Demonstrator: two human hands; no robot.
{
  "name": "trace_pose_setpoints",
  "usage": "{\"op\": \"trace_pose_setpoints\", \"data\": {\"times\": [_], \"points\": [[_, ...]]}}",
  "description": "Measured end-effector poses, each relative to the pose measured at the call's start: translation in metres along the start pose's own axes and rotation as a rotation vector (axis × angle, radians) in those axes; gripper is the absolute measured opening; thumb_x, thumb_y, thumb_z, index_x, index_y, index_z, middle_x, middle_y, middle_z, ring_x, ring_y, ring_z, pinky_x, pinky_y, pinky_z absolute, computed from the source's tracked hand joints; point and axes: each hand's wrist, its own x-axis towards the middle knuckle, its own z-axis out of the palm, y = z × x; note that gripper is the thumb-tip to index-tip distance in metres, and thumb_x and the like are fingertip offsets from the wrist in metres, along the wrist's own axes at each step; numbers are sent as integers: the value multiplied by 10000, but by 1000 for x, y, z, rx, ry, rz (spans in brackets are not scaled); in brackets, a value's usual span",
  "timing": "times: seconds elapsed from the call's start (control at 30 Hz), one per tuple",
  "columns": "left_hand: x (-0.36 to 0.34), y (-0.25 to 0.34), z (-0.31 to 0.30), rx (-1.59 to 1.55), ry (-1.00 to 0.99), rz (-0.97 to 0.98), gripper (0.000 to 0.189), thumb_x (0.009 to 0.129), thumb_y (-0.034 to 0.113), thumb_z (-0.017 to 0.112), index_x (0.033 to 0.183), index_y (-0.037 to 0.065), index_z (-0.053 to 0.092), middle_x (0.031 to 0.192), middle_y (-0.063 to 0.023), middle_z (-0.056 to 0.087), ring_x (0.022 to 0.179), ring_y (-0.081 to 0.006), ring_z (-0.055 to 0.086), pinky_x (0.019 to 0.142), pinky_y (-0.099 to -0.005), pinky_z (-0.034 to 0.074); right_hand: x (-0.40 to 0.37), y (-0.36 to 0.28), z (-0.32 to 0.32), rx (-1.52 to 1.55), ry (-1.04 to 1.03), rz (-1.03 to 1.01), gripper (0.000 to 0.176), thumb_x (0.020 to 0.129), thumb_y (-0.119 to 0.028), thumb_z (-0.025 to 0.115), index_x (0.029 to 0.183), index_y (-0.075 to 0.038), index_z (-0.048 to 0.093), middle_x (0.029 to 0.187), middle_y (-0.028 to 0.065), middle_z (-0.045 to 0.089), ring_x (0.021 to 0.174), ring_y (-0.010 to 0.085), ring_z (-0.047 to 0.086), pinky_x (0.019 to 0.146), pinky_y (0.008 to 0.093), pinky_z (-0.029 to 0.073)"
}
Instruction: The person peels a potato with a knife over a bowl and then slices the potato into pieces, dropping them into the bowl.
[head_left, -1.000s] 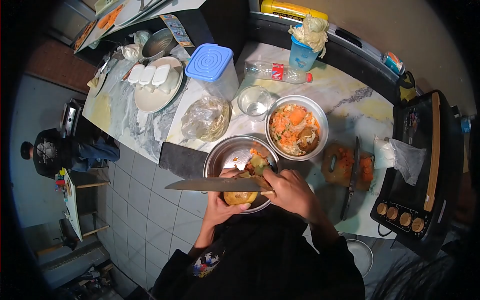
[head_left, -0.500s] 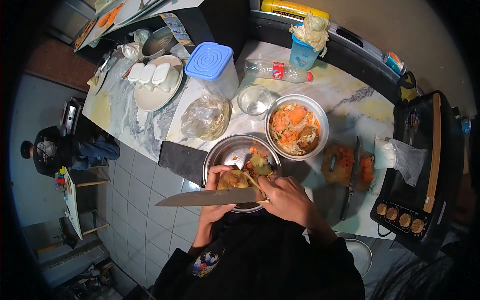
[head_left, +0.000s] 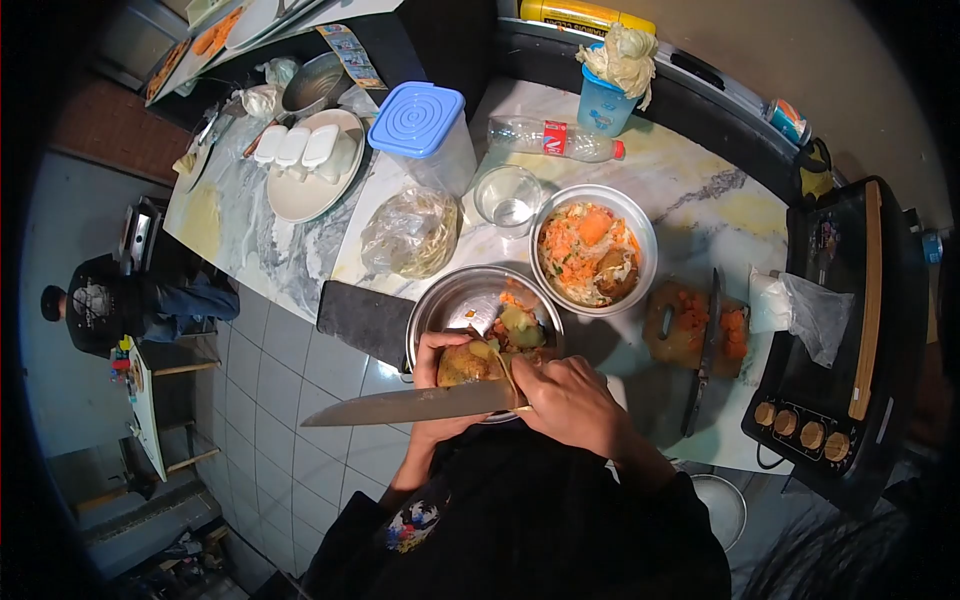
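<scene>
My left hand (head_left: 436,425) is wrapped round a partly peeled potato (head_left: 466,368), its skin brown and its bared part yellow. My right hand (head_left: 578,402) grips a large knife (head_left: 405,402), whose broad blade points left in front of the potato. At my right thumb a thin strip of peel (head_left: 510,375) stands off the potato. Both hands are over the near part of a steel bowl (head_left: 415,320), which holds peelings (head_left: 522,328) and orange scraps. The knife's handle is mostly hidden in my right fingers.
Behind stands a bowl (head_left: 650,250) of shredded vegetables. Rightward lie a cutting board (head_left: 660,350) with carrot pieces, a second knife (head_left: 708,345) and a toaster oven (head_left: 870,400). A lidded container (head_left: 420,130), glass (head_left: 508,200) and plastic bottle (head_left: 555,140) stand farther back. A person (head_left: 110,300) is at far left.
The knife's blade has tilted, its tip now lower and slightly farther left. The potato has turned a little in my left hand, and my right hand has shifted slightly.
</scene>
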Motion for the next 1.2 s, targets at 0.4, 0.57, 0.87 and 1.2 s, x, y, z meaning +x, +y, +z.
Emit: {"op": "trace_pose_setpoints", "data": {"times": [0.4,0.57,0.87,1.2], "points": [[-1,5,-8,35,-16,31,815,499,359,933,1111,13,519,1092,-117,583,1018,-201,588,908,-336,465,2,5,5,46,2,-19,279,758,-189,676,936,-21,543,726,166,634,732,366,625,727,440,461],[-2,4,-8,40,-27,-2,813,495,356,936,1103,13,518,1088,-109,585,1016,-185,586,901,-326,467,3,4,5,53,28,-11,287,752,-198,679,946,-23,560,723,173,631,737,364,626,725,443,460],[-5,3,-10,-63,-36,-100,816,510,365,929,1108,9,502,1058,-86,584,985,-157,585,867,-291,471,6,8,8,39,85,-37,327,741,-196,686,969,-1,557,661,181,618,670,371,623,682,449,469],[-2,2,-12,-58,-104,-145,800,528,329,921,1119,5,488,1084,-87,561,1010,-149,568,875,-290,470,9,14,8,-7,18,7,333,751,-188,689,1008,-31,547,688,169,622,689,374,617,706,460,464]]}}
